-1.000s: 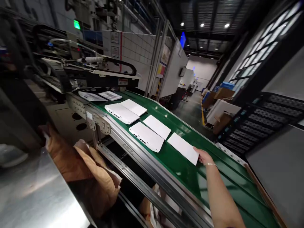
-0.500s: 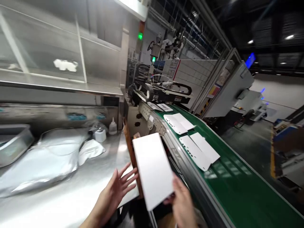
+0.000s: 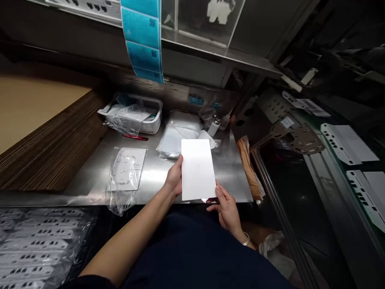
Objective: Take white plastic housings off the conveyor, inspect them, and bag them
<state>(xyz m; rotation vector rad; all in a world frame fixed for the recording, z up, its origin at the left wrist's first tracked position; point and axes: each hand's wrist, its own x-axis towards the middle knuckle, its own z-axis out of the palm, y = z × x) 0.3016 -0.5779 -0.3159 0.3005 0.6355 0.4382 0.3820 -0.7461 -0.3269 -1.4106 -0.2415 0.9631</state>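
1. White panel [image 3: 197, 170], earlier tilted off the steel table [image 3: 230, 168], now above its near edge.
2. Left hand [image 3: 173, 180], spread before, now clasping panel's left edge.
3. Right hand [image 3: 226, 206] still pinching lower right corner.

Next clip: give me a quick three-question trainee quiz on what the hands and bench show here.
1. True or false: the left hand and the right hand both hold the white panel.
2. What hangs above the steel table? A blue label strip; B red cloth; C yellow cable.
3. Fill in: the bagged part lies on the table to the panel's ____.
Key: 1 true; 2 A; 3 left.
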